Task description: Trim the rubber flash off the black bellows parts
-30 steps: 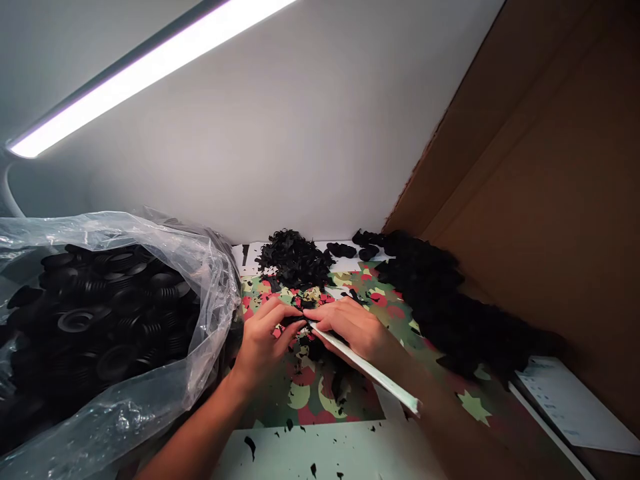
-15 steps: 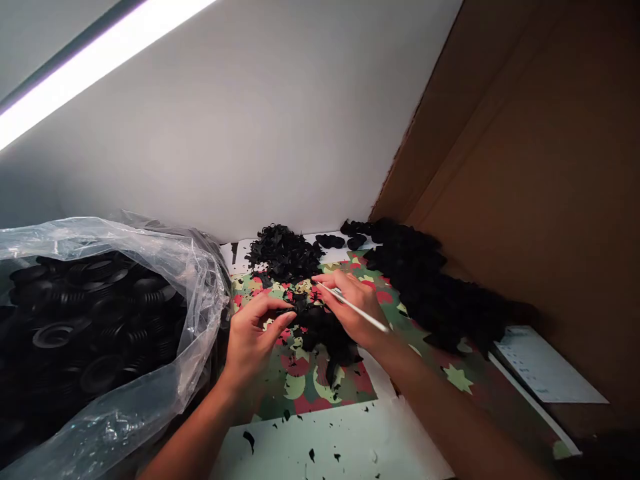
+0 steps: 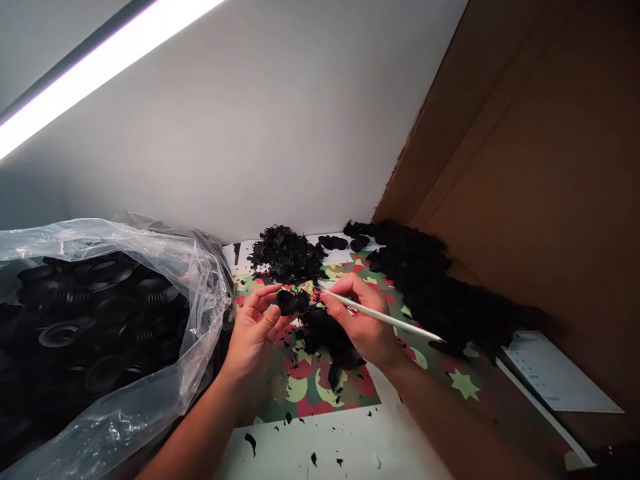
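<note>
Between the thumb and fingers of my left hand [image 3: 259,323] is a round black rubber part [image 3: 286,302], its cupped end facing me. My right hand [image 3: 364,317] grips a thin white stick-like tool [image 3: 390,320], which slants down to the right; its tip end is close to the rubber part. Below both hands, a small heap of black pieces [image 3: 325,333] lies on a patterned sheet [image 3: 300,387]. A pile of black shreds [image 3: 287,253] sits just beyond my hands.
An open clear plastic bag [image 3: 200,320] full of black ribbed parts [image 3: 110,307] stands at the left. A long black heap [image 3: 430,280] lies at the right by a cardboard panel [image 3: 540,187]. A white paper [image 3: 560,377] rests at the lower right. Black scraps dot the front.
The black part in my left hand has turned and shows its round end. The white tool has swung to a flatter angle, and my right hand has shifted slightly right.
</note>
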A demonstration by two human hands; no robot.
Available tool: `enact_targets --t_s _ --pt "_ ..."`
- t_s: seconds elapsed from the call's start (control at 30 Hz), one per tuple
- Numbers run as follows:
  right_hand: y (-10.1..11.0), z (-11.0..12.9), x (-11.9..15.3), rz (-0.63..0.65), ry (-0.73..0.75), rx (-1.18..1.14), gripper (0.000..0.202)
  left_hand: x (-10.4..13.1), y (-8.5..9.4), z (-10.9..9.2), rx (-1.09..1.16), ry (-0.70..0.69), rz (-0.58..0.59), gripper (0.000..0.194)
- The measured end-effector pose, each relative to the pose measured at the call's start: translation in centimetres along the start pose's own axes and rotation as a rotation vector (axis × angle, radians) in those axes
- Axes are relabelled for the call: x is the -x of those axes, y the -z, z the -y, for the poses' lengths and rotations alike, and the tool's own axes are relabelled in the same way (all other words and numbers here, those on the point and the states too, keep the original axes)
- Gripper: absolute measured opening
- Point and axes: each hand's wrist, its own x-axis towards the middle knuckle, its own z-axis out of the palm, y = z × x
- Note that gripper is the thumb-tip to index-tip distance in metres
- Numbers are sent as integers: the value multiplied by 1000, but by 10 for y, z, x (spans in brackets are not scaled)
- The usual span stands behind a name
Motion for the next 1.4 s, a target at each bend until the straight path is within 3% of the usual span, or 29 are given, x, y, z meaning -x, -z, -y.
enact_targets --t_s 0.1,0.27,0.67,0.77,0.87,1.0,1.13,1.23,1.4 --pt "-3 7 4 117 167 -16 13 0 -1 1 1 6 -6 41" --pt "-9 8 9 213 318 74 11 0 -1 1 -21 11 -23 42" --pt "-6 5 7 280 364 166 11 -2 5 0 -112 28 -7 46" --pt "-13 1 9 241 437 223 12 -4 8 4 -186 -3 -23 47" --pt "-19 -7 9 87 506 360 17 -2 6 8 -236 -59 -28 38" --pt "-8 -33 -6 -23 298 564 15 4 0 6 -242 -87 25 37" --pt "10 -54 -21 -14 67 475 14 5 -1 1 -159 -82 73 41" --pt "11 -47 -20 36 67 346 19 3 1 0 -116 -64 41 41" --pt "5 -15 -8 91 45 161 14 0 1 2 -93 -42 50 41"
